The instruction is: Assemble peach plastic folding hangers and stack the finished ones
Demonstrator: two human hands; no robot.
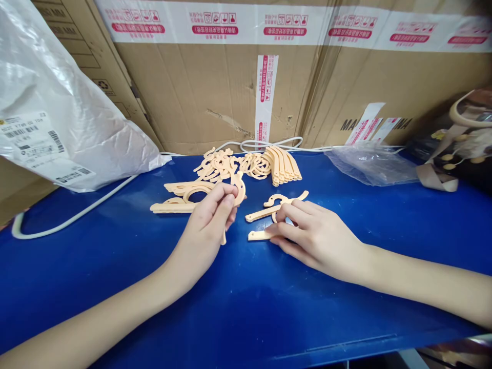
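My left hand (209,220) is closed, pinching a beige plastic hanger hook (241,190) between thumb and fingers above the table. A thin beige end sticks out below the fingers. To the right, my right hand (315,233) bends its fingers down over a flat beige hanger arm (257,235), whose holed left end shows. Just behind it lie a second hanger arm (261,213) and a curved hook piece (275,199), partly covered by this hand. Behind my left hand, several assembled-looking hanger parts (172,207) lie stacked.
At the back of the blue table (230,318) are a pile of hooks (219,166), some rings (255,166) and a fanned row of curved arms (283,165). Cardboard boxes (200,92) stand behind. A white parcel bag (77,113), white cable (77,223) and clear plastic bag (376,166) flank the work.
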